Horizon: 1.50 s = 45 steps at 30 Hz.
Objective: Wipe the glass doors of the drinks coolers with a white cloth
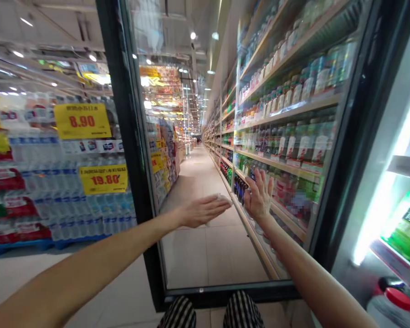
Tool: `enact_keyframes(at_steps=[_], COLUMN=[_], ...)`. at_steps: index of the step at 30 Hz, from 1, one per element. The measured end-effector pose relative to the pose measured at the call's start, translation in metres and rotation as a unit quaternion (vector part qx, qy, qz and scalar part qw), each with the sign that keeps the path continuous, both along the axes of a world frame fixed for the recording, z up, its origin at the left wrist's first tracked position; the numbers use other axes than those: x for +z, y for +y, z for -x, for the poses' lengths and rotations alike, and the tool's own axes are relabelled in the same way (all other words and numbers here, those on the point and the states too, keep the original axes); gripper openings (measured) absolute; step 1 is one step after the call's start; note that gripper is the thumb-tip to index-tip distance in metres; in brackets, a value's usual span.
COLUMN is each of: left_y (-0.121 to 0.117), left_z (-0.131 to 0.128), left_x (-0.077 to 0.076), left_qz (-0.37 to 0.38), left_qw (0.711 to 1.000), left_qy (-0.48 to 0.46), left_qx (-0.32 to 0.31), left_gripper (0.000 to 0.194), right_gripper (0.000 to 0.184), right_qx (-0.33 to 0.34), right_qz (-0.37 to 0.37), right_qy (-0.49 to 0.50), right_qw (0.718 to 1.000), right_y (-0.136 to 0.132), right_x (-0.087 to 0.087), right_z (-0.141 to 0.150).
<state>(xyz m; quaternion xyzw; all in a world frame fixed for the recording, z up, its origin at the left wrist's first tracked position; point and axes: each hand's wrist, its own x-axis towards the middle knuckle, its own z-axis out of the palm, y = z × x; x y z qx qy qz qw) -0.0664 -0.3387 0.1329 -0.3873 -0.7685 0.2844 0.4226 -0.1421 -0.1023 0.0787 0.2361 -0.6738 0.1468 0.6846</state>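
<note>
A glass cooler door [184, 269] with a black frame stands swung out in front of me. My left hand [203, 210] lies flat along the glass, fingers stretched together toward the right. A small white cloth or tissue [224, 198] shows at its fingertips, pressed against the pane; most of it is hidden under the hand. To the right, my right hand [258, 197] is raised at the glass with its fingers spread and nothing visible in it. Its palm side faces away, so I cannot tell how firmly it touches.
Stacked water bottles [71, 196] with yellow price signs [83, 121] stand at left. An aisle and shelves of bottles [290, 136] show in the glass. At right, the lit cooler interior holds a green package [408, 228] and a red-capped jar [392, 310]. Striped trouser knees [243, 312] are below.
</note>
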Motion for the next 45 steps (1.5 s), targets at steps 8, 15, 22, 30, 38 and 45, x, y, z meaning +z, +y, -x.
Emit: enact_keyframes(at_steps=[8,15,22,30,38,45], left_y=[-0.016,-0.06,-0.05,-0.045,-0.018,0.007], left_z=[-0.002,-0.011,-0.013,-0.007,-0.001,0.009], left_x=[0.037,-0.01,-0.028,0.051,0.047,0.046], left_qz=[-0.157,-0.097,0.062,-0.272,-0.031,-0.021], left_qw=[0.974,0.989,0.996,0.939,0.992,0.995], left_qy=[0.163,0.106,0.053,0.208,0.111,0.087], left_qx=[-0.001,-0.022,-0.043,0.027,-0.049,-0.043], left_gripper=[0.051,0.052,0.046,0.06,0.049,0.048], right_gripper=[0.041,0.042,0.043,0.041,0.041,0.043], right_qx=[0.013,0.015,0.009,0.0,0.004,0.01], right_qz=[0.004,0.008,0.014,0.018,0.027,0.027], right_qy=[-0.005,-0.007,-0.009,-0.008,-0.024,-0.019], right_qw=[1.0,1.0,1.0,1.0,0.999,0.999], right_y=[0.001,0.0,-0.002,-0.003,-0.005,-0.007], right_x=[-0.001,-0.006,-0.005,-0.005,-0.007,-0.008], right_z=[0.0,0.002,-0.001,-0.001,-0.002,-0.004])
